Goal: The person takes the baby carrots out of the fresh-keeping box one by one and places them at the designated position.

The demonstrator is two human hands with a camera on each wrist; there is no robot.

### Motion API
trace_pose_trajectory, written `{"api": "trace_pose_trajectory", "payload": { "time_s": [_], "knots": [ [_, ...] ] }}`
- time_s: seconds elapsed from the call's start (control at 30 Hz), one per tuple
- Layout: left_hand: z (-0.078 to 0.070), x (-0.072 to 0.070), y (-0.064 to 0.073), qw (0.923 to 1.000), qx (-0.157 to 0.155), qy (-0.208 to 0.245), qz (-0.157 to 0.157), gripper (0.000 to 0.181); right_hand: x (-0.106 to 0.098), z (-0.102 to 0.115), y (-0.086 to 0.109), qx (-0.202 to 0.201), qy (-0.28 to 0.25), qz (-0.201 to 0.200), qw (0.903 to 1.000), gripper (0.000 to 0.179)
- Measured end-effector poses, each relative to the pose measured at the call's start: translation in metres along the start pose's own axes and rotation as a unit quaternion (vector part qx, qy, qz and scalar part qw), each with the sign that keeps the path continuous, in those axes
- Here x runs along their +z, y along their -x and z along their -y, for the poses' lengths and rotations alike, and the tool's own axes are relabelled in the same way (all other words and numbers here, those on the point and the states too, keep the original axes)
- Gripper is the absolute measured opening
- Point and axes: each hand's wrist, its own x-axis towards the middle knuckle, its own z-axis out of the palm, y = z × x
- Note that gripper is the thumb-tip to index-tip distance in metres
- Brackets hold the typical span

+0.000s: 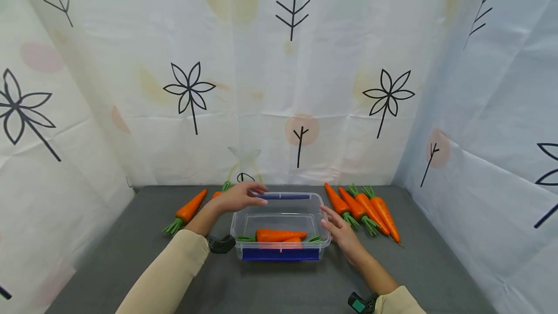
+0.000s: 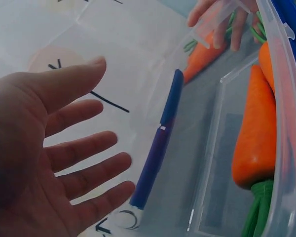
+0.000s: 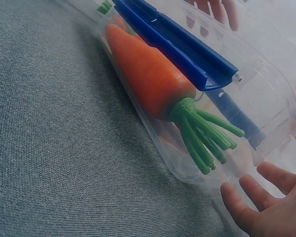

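A clear plastic box [image 1: 279,207] with blue latches stands in the middle of the grey table. Inside, along its front wall, lies an orange carrot [image 1: 279,235] with green stems to the left; part of a second carrot [image 1: 293,240] shows beside it, stems to the right. My left hand [image 1: 239,198] is over the box's back left corner, its fingers [image 2: 96,173] spread and holding nothing. By the right wall is my right hand [image 1: 344,236], fingers loosely extended at the box's rim; whether they touch it I cannot tell.
Several carrots [image 1: 383,214] lie in a group on the table right of the box. To the left is another carrot [image 1: 192,206], with one more [image 1: 216,194] partly hidden behind my left hand. Patterned white curtains [image 1: 261,86] enclose the table at the back and sides.
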Motion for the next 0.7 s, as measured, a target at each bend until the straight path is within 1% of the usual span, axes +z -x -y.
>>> {"api": "trace_pose_trajectory", "payload": {
  "time_s": [0.03, 0.13, 0.27, 0.37, 0.53, 0.7],
  "knots": [
    [0.000, 0.002, -0.003, 0.9999, 0.000, 0.003, 0.016, 0.049, 0.000, 0.000, 0.000, -0.001, -0.001, -0.001, 1.0000, 0.050],
    [0.000, 0.009, -0.010, 0.9973, -0.024, 0.023, 0.065, 0.051, 0.000, -0.002, 0.000, -0.002, -0.004, 0.000, 1.0000, 0.050],
    [0.001, 0.017, -0.017, 0.9880, -0.082, 0.066, 0.113, 0.052, 0.000, -0.003, -0.001, -0.004, -0.005, 0.003, 1.0000, 0.050],
    [0.003, 0.021, -0.022, 0.9810, -0.112, 0.082, 0.136, 0.055, 0.000, -0.003, -0.002, -0.007, -0.007, 0.004, 0.9999, 0.049],
    [0.006, 0.029, -0.027, 0.9710, -0.146, 0.093, 0.165, 0.060, 0.000, -0.002, -0.002, -0.007, -0.012, 0.007, 0.9999, 0.050],
    [0.011, 0.036, -0.032, 0.9617, -0.181, 0.092, 0.184, 0.057, 0.000, 0.000, -0.002, -0.004, -0.008, 0.008, 0.9999, 0.052]
  ]
}}
